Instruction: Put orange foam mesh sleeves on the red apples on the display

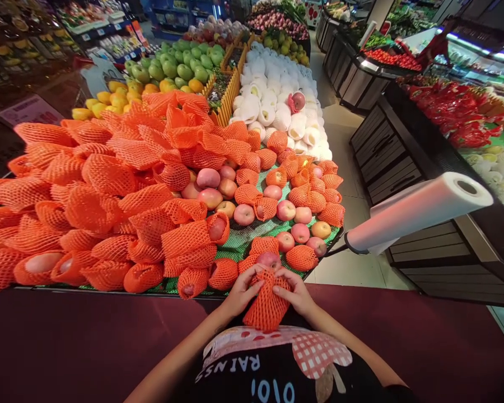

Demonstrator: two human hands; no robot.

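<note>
My left hand (pixel 242 291) and my right hand (pixel 296 290) pinch the two sides of an orange foam net sleeve (pixel 265 307) in front of my chest. At the sleeve's far end an apple (pixel 269 260) shows between my fingertips; I cannot tell how far it sits inside. Just beyond my hands lies a netted apple (pixel 301 258) on the green mat (pixel 235 240). Bare apples (pixel 244 214) and several netted ones cover the stand. To the left is a large heap of orange net sleeves (pixel 105 207), some with fruit inside.
A roll of clear plastic bags (pixel 424 212) sticks out at the stand's right corner. Behind the apples are white-netted fruits (pixel 273 84), with green fruits (pixel 180 61) and yellow fruits (pixel 113 101) farther left. A dark wooden counter (pixel 386 151) stands across the aisle.
</note>
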